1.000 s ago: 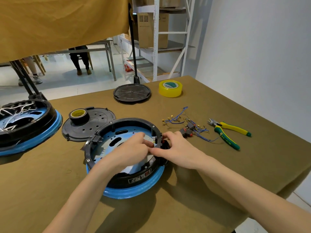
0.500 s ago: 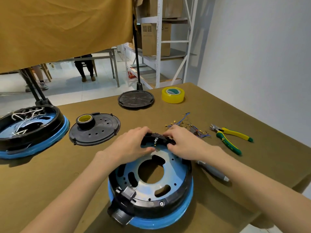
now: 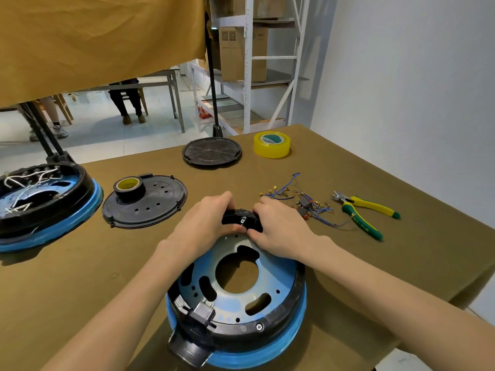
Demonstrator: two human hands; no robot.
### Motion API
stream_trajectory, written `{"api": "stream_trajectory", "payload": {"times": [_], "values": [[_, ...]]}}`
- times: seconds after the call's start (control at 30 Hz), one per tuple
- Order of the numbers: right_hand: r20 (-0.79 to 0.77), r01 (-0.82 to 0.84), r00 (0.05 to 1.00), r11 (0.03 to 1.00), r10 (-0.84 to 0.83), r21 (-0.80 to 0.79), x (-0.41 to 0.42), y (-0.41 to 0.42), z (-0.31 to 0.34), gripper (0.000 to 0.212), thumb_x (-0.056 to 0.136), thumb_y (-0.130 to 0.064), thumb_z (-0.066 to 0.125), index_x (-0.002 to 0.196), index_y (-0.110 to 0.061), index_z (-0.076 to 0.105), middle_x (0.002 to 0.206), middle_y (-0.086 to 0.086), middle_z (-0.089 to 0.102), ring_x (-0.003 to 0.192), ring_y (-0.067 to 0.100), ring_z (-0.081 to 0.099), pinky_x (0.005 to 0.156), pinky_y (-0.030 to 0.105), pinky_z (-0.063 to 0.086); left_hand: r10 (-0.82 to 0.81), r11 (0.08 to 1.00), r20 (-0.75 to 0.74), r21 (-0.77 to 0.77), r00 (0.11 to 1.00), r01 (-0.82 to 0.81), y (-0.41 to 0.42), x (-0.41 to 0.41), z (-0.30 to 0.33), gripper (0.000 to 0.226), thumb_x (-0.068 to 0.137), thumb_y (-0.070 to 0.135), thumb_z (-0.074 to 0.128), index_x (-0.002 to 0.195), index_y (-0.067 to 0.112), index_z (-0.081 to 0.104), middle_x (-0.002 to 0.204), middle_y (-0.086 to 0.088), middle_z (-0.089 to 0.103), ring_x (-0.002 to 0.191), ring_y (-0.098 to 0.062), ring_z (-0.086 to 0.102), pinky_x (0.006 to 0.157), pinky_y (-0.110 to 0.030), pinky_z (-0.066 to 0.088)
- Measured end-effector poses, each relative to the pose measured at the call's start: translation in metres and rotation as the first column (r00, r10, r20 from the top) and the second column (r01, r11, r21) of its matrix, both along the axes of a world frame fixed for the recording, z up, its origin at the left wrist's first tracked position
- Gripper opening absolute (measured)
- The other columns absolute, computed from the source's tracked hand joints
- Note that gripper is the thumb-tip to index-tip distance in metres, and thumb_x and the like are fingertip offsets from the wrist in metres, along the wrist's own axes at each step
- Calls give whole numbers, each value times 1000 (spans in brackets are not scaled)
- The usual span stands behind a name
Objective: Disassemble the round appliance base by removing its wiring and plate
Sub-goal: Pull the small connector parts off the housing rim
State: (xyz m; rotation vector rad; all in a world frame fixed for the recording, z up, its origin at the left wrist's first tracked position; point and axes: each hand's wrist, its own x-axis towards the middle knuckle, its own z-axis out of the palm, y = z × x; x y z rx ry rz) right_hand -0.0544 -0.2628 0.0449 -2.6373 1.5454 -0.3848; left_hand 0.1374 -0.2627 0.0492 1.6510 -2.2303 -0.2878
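The round appliance base [image 3: 278,317], black with a blue wrapped rim, lies open side up near the table's front edge. Inside it sits a metal plate [image 3: 233,295] with a large centre hole and several slots. My left hand [image 3: 203,223] grips the far rim from the left. My right hand [image 3: 278,228] grips the same far rim from the right, fingertips pinching by small metal terminals. A black connector block [image 3: 201,314] sits on the near rim. Removed blue wires with terminals [image 3: 308,204] lie to the right.
Green-yellow pliers [image 3: 367,210] lie at the right. A yellow tape roll [image 3: 272,144] and a black round cover [image 3: 211,152] sit at the back. A black cover plate [image 3: 150,210] carries a tape roll [image 3: 130,186]. A second wired base [image 3: 45,202] stands left.
The base has been pulled toward me and turned, so the connector block now faces me. Both hands moved from its right side to its far rim.
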Motion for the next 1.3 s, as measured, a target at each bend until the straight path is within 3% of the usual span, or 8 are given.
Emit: {"api": "stream_trajectory", "payload": {"times": [0.17, 0.27, 0.47, 0.8, 0.93, 1.1, 1.2, 1.3], "values": [[100, -12, 995, 998, 6, 69, -1, 2, 0, 41, 96, -53, 56, 95, -12, 59, 92, 3, 51, 91, 23, 50, 70, 37, 42, -73, 995, -182, 52, 981, 84, 5, 14, -1, 27, 85, 25, 80, 106, 28, 63, 99, 12, 70, 90, -3, 65, 79, -33, 58], [5, 22, 1000, 998, -22, 54, 5, 0, 3, 50, 96, -63, 52, 89, -13, 54, 89, 3, 53, 89, 25, 52, 65, 37, 38, -49, 991, -231, 111, 972, 77, 7, 23, -1, 39, 87, 6, 70, 117, 30, 69, 110, 17, 72, 105, 4, 64, 94, -21, 52], [-152, 80, 984, 995, -89, -63, 25, 10, -6, 51, 104, -55, 37, 115, -8, 54, 115, 13, 57, 109, 32, 52, 75, 40, 44, -28, 996, -279, 70, 960, 49, 15, 25, -8, 36, 96, 17, 61, 124, 39, 68, 111, 29, 67, 104, 14, 59, 84, -2, 39], [-48, 42, 998, 990, -35, 137, 18, 4, 0, 41, 105, -49, 43, 109, -10, 53, 110, 11, 53, 108, 31, 45, 83, 42, 41, -33, 995, -241, 82, 970, 54, 21, 17, -2, 32, 102, 33, 54, 132, 42, 61, 123, 21, 68, 115, -6, 62, 99, -40, 53], [11, -21, 1000, 969, 19, 246, 12, -5, 7, 33, 103, -50, 49, 94, -19, 45, 86, -6, 40, 96, 25, 38, 82, 43, 40, -32, 995, -234, 85, 972, 53, 22, 15, -1, 31, 102, 33, 55, 131, 42, 61, 121, 21, 68, 112, -7, 63, 97, -42, 54], [0, 48, 999, 992, -48, 117, 19, 1, -1, 43, 104, -52, 47, 100, -11, 55, 102, 12, 55, 103, 32, 45, 78, 40, 34, -25, 996, -222, 76, 975, 42, 23, 14, 1, 32, 101, 30, 54, 130, 40, 62, 123, 20, 68, 115, -9, 62, 98, -43, 53], [65, 56, 996, 987, -67, 153, 17, 1, -1, 40, 102, -52, 50, 95, -13, 51, 95, 7, 50, 102, 31, 45, 75, 38, 34, -22, 996, -207, 81, 978, 40, 24, 15, 0, 33, 102, 33, 53, 132, 42, 60, 125, 21, 67, 116, -8, 62, 98, -44, 53], [151, 68, 984, 982, -96, 178, 16, -1, -3, 43, 100, -52, 54, 110, -10, 56, 105, 8, 58, 104, 27, 45, 79, 41, 42, -22, 995, -194, 90, 981, 40, 25, 15, 0, 38, 102, 34, 52, 138, 46, 54, 132, 23, 64, 121, -7, 60, 101, -44, 52]]}}
